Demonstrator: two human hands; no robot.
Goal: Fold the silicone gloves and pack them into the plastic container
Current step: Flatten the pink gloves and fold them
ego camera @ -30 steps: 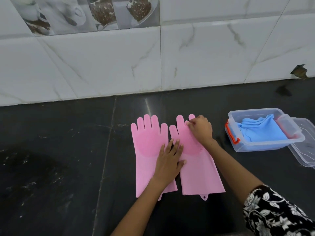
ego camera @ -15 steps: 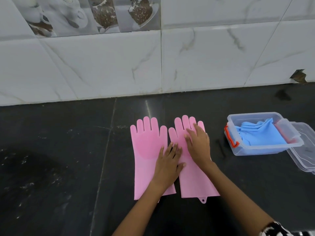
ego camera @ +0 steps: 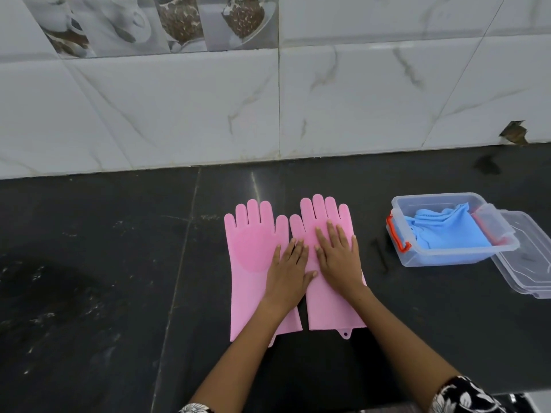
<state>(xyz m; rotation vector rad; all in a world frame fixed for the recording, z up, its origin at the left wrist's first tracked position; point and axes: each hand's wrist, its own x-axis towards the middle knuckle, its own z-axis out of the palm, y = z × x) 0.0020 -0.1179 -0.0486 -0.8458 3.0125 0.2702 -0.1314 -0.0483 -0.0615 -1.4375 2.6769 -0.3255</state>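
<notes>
Both hands are lying open and flat, the left hand [ego camera: 287, 268] and right hand [ego camera: 338, 257] pressing the pink gloves [ego camera: 253, 251] smooth on the dark tabletop [ego camera: 119, 263], likely readying a fold; the plastic container [ego camera: 447, 257] is waiting right, already holding blue gloves [ego camera: 447, 234].

lid [ego camera: 527, 263] cut off at right edge, blue glove [ego camera: 447, 234] partly hidden in container [ego camera: 423, 260]
</notes>
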